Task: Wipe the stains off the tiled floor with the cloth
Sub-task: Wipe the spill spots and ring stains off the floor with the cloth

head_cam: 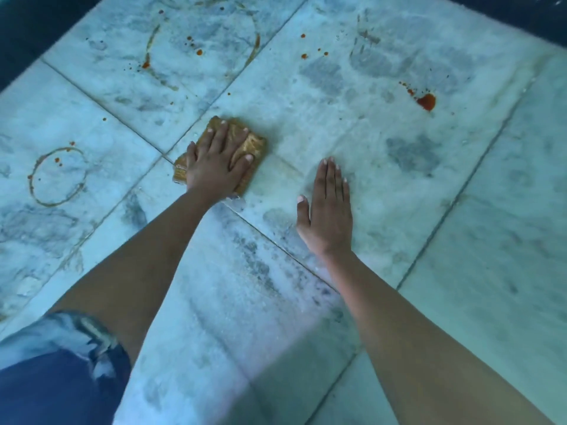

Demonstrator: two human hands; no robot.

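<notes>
A folded yellow-brown cloth [254, 144] lies on the pale marbled tiled floor [383, 185], near where four tiles meet. My left hand [219, 162] presses flat on top of it, fingers spread, covering most of it. My right hand [328, 210] rests palm down on the bare tile to the right of the cloth, fingers together, holding nothing. Stains show farther out: a red-brown blot [427, 101] at right, small red drops [313, 52] at top centre, a large brown ring [202, 41] at top left, and a smaller ring [56, 176] at far left.
My knee in torn blue jeans [61, 363] is at the bottom left. A dark strip [27, 26] borders the tiles along the top left, and another [521, 13] along the top right. Dark grout lines cross the floor diagonally.
</notes>
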